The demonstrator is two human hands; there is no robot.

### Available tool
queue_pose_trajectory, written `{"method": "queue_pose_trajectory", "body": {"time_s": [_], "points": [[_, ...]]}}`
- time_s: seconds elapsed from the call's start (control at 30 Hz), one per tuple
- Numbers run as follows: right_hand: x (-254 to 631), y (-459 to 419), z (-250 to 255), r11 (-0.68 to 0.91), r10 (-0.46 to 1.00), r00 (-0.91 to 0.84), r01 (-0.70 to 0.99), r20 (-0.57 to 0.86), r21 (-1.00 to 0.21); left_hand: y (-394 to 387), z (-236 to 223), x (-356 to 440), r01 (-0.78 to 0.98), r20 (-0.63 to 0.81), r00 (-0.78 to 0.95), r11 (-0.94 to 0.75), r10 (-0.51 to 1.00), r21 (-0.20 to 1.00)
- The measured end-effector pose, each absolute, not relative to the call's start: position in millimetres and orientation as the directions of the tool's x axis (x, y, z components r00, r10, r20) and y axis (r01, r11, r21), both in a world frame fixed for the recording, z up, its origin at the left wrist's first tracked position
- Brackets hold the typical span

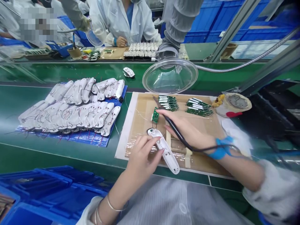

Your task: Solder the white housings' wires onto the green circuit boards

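Note:
My left hand [144,153] bends its fingers over a long white plastic shell [167,153], thumb and index finger on its near side. Thin wires lie inside the shell, and some lead from its far end to a small green circuit board [155,116]. In my right hand [187,128] is a soldering iron [174,128] with a black handle, held like a pen. Its tip points away from me, just beyond the small board; whether it touches anything I cannot tell. The iron's cable runs back over my wrist, past a blue wrist band [221,148].
Rows of wired white shells [77,115] cover a blue sheet at left. Stacked green boards [167,102] lie on the cardboard mat [140,125]. A clear extraction hood [170,76] hangs beyond. A round pot [234,104] stands at right. Another person [126,22] sits opposite.

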State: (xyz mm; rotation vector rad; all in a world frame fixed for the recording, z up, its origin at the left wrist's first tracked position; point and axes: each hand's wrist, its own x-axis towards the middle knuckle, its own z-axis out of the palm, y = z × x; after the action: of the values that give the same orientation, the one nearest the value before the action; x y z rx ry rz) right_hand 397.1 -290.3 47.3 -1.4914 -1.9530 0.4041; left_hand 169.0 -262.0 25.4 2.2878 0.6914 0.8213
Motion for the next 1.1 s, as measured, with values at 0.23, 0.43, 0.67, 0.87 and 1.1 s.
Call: {"method": "queue_pose_trajectory", "body": {"time_s": [0.23,0.43,0.67,0.87,1.1], "points": [[391.2,-231.8,63.3,0.47,0.875,-0.464,0.74,0.14,-0.482,-254.9,26.9,177.5,0.2,0.449,0.639,-0.698,0.625,0.687],[390.3,-266.9,94.5,0.507,0.861,-0.492,0.817,0.127,-0.273,-249.7,20.0,167.4,0.048,0.552,0.684,-0.785,0.476,0.617],[397.1,-371.7,53.5,0.158,0.978,-0.074,0.869,0.193,-0.469,-268.1,15.5,173.3,0.004,0.516,0.774,-0.817,0.368,0.576],[387.0,-385.2,27.4,0.145,0.956,0.022,0.832,0.292,-0.536,-275.6,22.4,181.5,0.027,0.482,0.791,-0.809,0.377,0.587],[391.3,-384.0,29.2,0.105,0.962,0.081,0.773,0.261,-0.625,-283.4,22.7,186.2,0.062,0.496,0.763,-0.811,0.414,0.581]]}}
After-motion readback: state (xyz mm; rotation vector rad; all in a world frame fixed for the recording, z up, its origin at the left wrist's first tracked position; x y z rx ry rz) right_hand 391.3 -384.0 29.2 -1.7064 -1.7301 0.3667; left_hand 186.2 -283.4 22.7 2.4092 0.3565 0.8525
